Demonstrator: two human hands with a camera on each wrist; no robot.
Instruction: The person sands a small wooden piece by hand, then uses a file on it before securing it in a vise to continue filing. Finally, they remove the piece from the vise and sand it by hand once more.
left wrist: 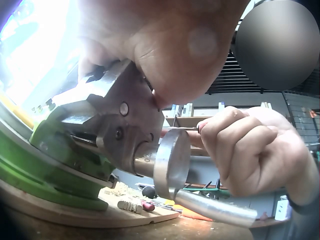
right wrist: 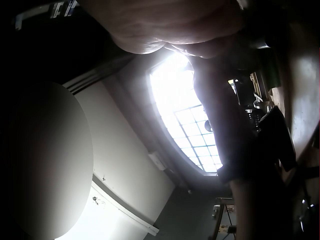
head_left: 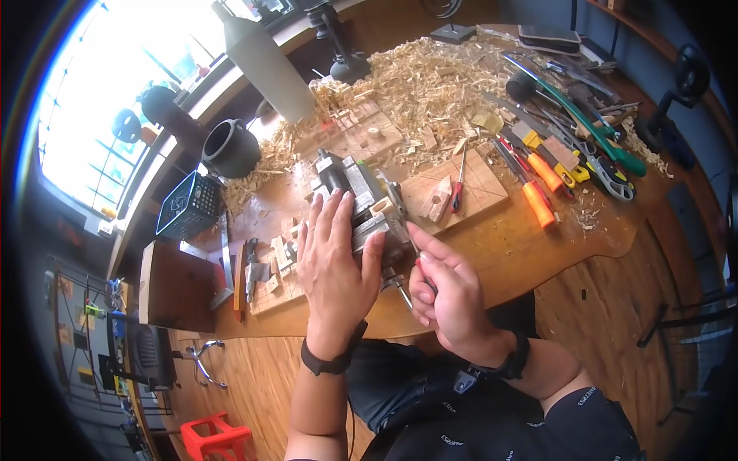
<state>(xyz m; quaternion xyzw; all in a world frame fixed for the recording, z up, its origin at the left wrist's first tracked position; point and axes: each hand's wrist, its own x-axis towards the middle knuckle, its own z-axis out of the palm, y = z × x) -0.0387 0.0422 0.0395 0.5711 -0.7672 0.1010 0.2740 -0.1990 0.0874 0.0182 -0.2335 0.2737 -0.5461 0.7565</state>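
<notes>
Class: woodwkg. workshop. Shown by: wood shavings (head_left: 423, 77), lg. qty., heaped on workbench (head_left: 511, 257); bench vise (left wrist: 132, 97), metal w/ green base; red-hdl. screwdriver (head_left: 457, 197) on wooden board (head_left: 486, 184); orange-hdl. hand tools (head_left: 536, 203) & green-hdl. tool (head_left: 627, 162), R side; misc. sm. wood blocks (head_left: 281, 251).

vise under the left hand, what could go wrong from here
The slim tool in the right hand might slip and jab the left hand, which lies over the vise close by. The red-handled screwdriver lying loose on the wooden board could roll if bumped. Anything small that drops into the heaped wood shavings may be hard to find.
</notes>
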